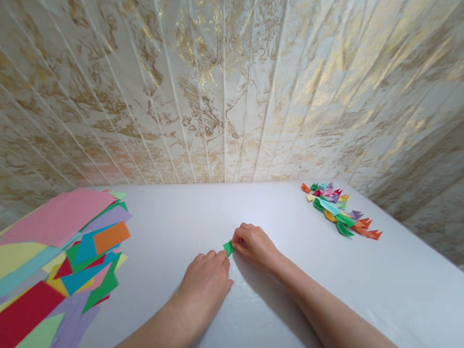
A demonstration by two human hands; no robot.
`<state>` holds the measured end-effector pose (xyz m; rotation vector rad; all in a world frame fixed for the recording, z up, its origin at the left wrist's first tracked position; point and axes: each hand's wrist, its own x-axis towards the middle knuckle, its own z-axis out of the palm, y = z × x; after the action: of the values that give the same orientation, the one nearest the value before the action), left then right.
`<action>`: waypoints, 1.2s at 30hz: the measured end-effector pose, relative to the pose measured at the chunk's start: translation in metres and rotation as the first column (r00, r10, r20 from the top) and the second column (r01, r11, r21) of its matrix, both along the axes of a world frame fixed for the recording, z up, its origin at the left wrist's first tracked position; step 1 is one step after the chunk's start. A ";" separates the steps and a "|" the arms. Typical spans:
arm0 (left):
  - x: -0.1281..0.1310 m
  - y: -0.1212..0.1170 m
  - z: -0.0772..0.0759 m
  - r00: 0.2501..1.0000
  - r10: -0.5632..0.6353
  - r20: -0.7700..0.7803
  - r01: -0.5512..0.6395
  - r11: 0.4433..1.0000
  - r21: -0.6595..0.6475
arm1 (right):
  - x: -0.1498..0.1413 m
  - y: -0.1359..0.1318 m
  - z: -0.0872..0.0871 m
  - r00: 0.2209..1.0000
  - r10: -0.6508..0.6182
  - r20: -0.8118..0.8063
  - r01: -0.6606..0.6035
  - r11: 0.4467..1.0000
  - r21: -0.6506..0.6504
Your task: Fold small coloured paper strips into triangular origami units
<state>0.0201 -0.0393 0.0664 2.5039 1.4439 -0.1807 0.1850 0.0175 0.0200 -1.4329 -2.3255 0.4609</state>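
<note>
A small folded piece of green paper (228, 247) lies near the middle of the white table, mostly covered by fingers. My right hand (254, 245) pinches its right side between thumb and fingertips. From the near left, my left hand (207, 278) has its fingers bent together over the paper's lower edge, holding it at the tabletop. The fingertips of the left hand are partly hidden behind its knuckles.
On the left lies a spread of coloured paper sheets, with a large pink sheet (60, 215), a red strip (17, 315) and an orange rectangle (112, 237). Several small folded paper pieces (335, 210) cluster at the back right. A gold-patterned curtain (205, 103) hangs behind the white table (181, 213).
</note>
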 end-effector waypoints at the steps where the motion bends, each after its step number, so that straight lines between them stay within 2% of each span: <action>1: 0.000 -0.001 0.002 1.000 -0.002 -0.010 0.002 1.000 -0.013 | -0.001 0.000 0.000 1.000 -0.007 0.009 0.007 1.000 0.003; 5: 0.002 -0.002 0.006 1.000 0.004 0.003 -0.004 1.000 -0.013 | -0.003 -0.001 0.003 0.999 -0.026 0.047 0.027 1.000 -0.013; 10: 0.003 -0.001 0.003 0.999 -0.032 -0.022 0.033 0.999 0.015 | -0.004 -0.002 0.006 0.996 -0.036 0.076 0.040 0.998 -0.054; 19: 0.005 0.000 0.002 0.998 -0.028 -0.050 0.028 1.000 0.005 | -0.004 -0.002 0.007 0.995 -0.049 0.087 0.054 0.997 -0.061; 27: 0.003 -0.001 0.002 0.999 -0.032 -0.031 0.032 0.999 0.009 | -0.006 0.000 0.000 0.992 -0.070 0.107 0.073 0.997 -0.030; 36: 0.005 -0.001 0.005 0.998 -0.026 -0.051 0.026 1.000 -0.007 | -0.008 -0.002 0.001 0.986 -0.089 0.139 0.092 0.996 -0.018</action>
<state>0.0249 -0.0406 0.0712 2.5313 1.4275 -0.2552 0.1769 0.0159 0.0211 -1.6216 -2.3554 0.3767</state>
